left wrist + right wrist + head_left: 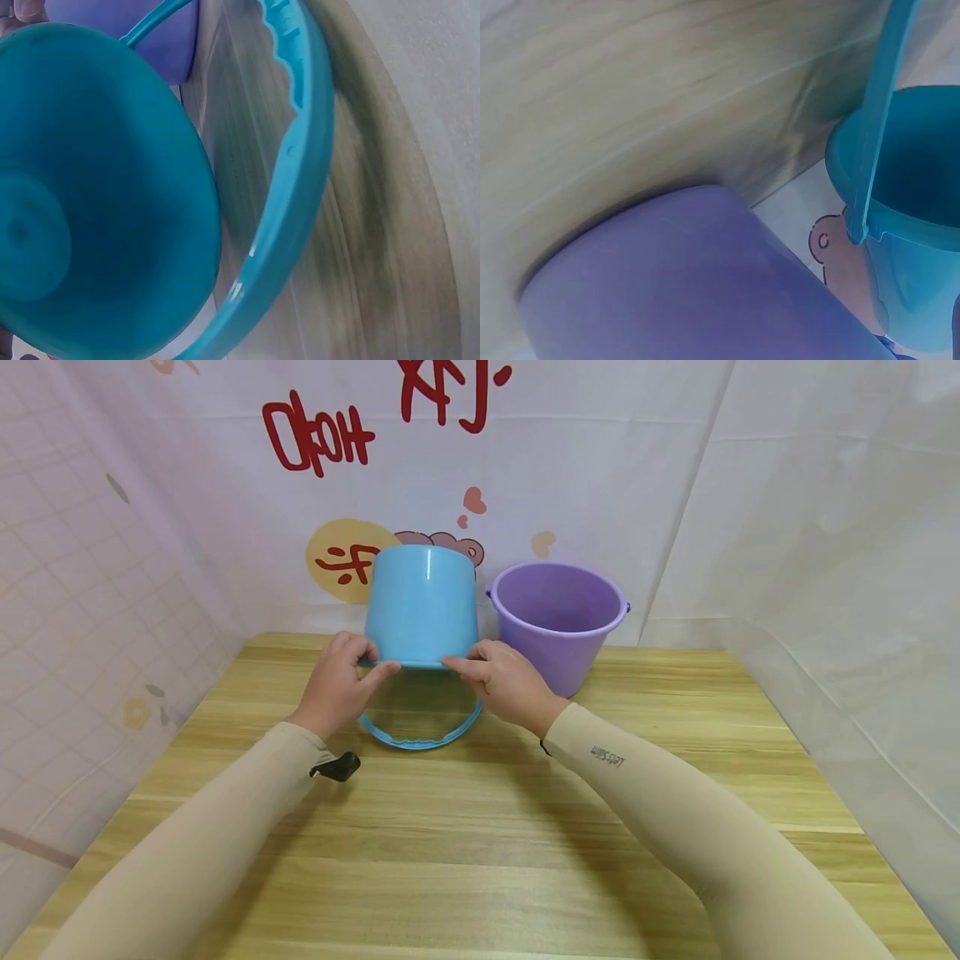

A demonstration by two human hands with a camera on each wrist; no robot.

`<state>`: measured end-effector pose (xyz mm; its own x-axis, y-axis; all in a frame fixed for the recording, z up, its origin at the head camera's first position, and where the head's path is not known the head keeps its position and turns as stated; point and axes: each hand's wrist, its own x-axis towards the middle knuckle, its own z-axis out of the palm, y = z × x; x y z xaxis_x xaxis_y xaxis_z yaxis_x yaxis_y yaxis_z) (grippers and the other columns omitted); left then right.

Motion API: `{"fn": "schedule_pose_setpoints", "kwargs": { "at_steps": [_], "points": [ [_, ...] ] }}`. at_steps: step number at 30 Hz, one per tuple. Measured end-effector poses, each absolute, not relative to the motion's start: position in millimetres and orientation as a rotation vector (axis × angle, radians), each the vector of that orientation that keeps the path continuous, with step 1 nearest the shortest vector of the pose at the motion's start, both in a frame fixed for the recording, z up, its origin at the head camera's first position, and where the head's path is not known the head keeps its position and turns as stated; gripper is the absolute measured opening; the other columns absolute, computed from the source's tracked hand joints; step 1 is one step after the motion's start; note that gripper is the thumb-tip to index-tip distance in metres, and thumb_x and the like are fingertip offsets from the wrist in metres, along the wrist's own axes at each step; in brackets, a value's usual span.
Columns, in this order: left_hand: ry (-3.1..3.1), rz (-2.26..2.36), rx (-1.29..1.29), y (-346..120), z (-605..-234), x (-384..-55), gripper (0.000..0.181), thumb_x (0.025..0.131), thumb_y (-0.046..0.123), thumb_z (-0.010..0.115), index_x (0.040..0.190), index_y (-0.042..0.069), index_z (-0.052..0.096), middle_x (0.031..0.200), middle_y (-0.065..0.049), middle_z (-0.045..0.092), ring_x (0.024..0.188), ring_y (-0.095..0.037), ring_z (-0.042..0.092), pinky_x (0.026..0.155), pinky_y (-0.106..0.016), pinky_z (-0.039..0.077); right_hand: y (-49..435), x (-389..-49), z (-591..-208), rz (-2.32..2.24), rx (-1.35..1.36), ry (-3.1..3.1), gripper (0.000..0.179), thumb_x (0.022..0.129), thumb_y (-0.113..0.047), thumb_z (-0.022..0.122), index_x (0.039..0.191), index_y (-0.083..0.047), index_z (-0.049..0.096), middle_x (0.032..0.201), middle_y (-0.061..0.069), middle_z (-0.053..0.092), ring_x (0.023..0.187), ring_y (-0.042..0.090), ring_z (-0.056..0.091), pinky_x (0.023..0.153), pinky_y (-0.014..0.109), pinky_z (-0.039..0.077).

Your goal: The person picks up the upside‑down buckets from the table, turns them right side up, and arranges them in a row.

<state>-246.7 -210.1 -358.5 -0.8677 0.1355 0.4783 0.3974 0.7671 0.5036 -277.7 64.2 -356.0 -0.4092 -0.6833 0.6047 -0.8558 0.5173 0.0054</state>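
A light blue bucket (422, 602) is held tipped over above the table's back part, its bottom up and its mouth facing down and toward me. My left hand (337, 681) grips the rim on the left, thumb along the near edge. On the right, my right hand (513, 683) pinches the same rim. Below the rim hangs the bucket's blue handle (416, 744), which has a wavy grip. The left wrist view looks into the bucket's hollow inside (112, 187), with nothing seen in it. Just right of it, a purple bucket (558, 643) stands upright on the table.
The wood-grain table (480, 860) reaches back to a white printed cloth (600, 468) with red lettering. Similar cloth walls rise at the left and right. A black strap end (337, 767) sticks out from my left wrist.
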Motion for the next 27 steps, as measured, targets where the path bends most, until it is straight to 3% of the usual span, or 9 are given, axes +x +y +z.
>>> {"fn": "schedule_pose_setpoints", "kwargs": {
  "at_steps": [6, 14, 27],
  "points": [
    [-2.479, -0.889, -0.417, -208.9, -356.9, -246.8, 0.041, 0.083, 0.052, 0.059, 0.080, 0.013, 0.049, 0.086, -0.003, 0.046, 0.083, -0.018, 0.041, 0.075, -0.033, 0.035, 63.6, -277.2, -351.0, 0.459, 1.248, -2.201, 0.036, 0.089, -0.011, 0.060, 0.121, -0.025, 0.064, 0.086, 0.002, 0.057, 0.076, 0.015, 0.051, 0.071, 0.026, 0.042],
    [-2.448, -0.908, -0.407, -206.0, -353.5, -246.9, 0.042, 0.083, 0.053, 0.059, 0.082, 0.012, 0.050, 0.087, -0.011, 0.051, 0.082, -0.021, 0.044, 0.073, -0.033, 0.038, 64.1, -276.6, -345.4, 0.486, 1.214, -2.222, 0.038, 0.088, -0.010, 0.060, 0.122, -0.027, 0.063, 0.084, 0.000, 0.056, 0.075, 0.012, 0.048, 0.068, 0.023, 0.041],
    [-2.404, -0.952, -0.405, -206.6, -346.3, -244.7, 0.033, 0.087, 0.046, 0.058, 0.090, 0.013, 0.057, 0.091, -0.003, 0.050, 0.087, -0.018, 0.045, 0.077, -0.033, 0.042, 63.9, -276.5, -334.4, 0.599, 1.144, -2.273, 0.037, 0.089, -0.006, 0.059, 0.121, -0.024, 0.064, 0.084, 0.000, 0.057, 0.077, 0.012, 0.057, 0.065, 0.021, 0.044]
  ]
}}
